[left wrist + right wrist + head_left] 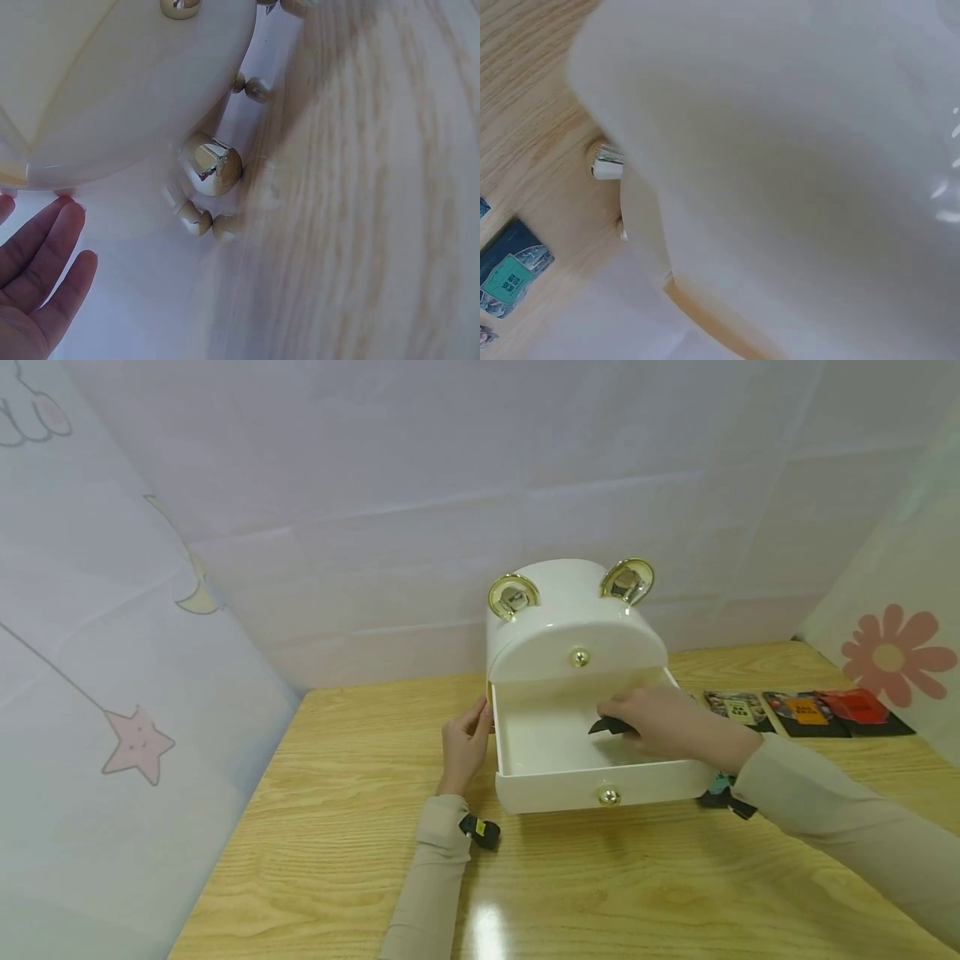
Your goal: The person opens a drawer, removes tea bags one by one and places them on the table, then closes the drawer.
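Note:
A white cabinet (564,597) with gold-rimmed ears stands on the table, its lower drawer (551,789) pulled out. My left hand (462,750) is at the cabinet's left side, fingertips against it; in the left wrist view the fingers (46,251) are fairly straight, at the white edge. Inside the drawer, my right hand (660,722) grips a small black item (611,725) with a pointed end, its kind unclear. The right wrist view shows pale drawer surface (780,165) close up, without the hand.
To the right lie several dark packets with coloured labels, among them one with a yellow label (738,710), one orange (808,712) and one red (858,705). A teal-labelled packet (511,277) lies beyond the drawer. Pale printed cloth (420,527) hangs behind the wooden table (322,843).

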